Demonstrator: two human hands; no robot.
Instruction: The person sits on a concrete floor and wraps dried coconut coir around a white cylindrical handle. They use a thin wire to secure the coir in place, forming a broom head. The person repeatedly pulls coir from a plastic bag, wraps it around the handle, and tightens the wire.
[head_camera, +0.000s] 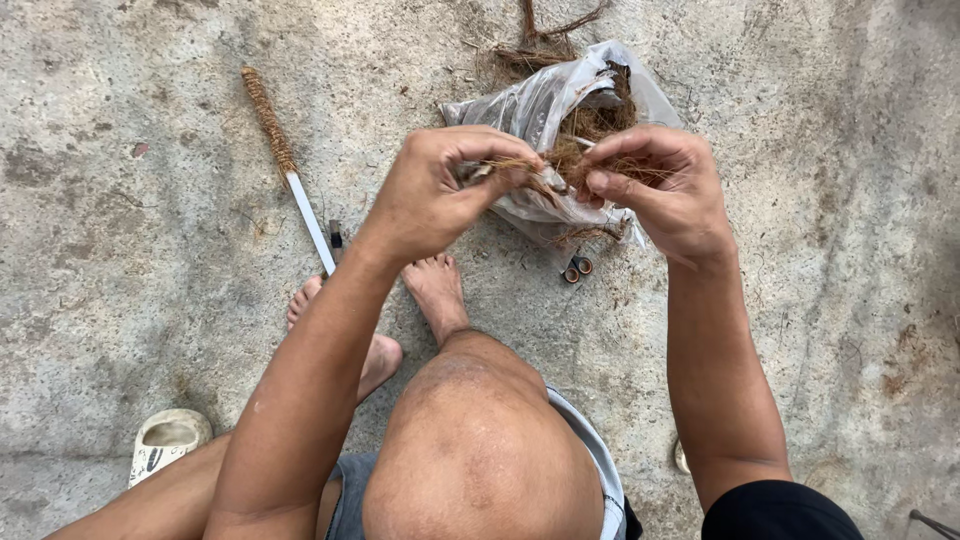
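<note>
**Teasing brown fibre over rough concrete**

Rough grey concrete floor (130, 300) lies beneath us, stained and gritty. At twelve o'clock we hold a tuft of dry brown coconut-like fibre (560, 168) between both hands: our left hand (440, 190) is pinched closed on one end, our right hand (665, 185) closed on the other. To do this well, we judge short, even pulls and firm fingertips matter. Just behind sits a clear plastic bag of fibre (545, 100). At ten o'clock lies a white stick partly wrapped in fibre rope (285, 165); a pale sandal (165, 440) rests at eight o'clock.
</note>
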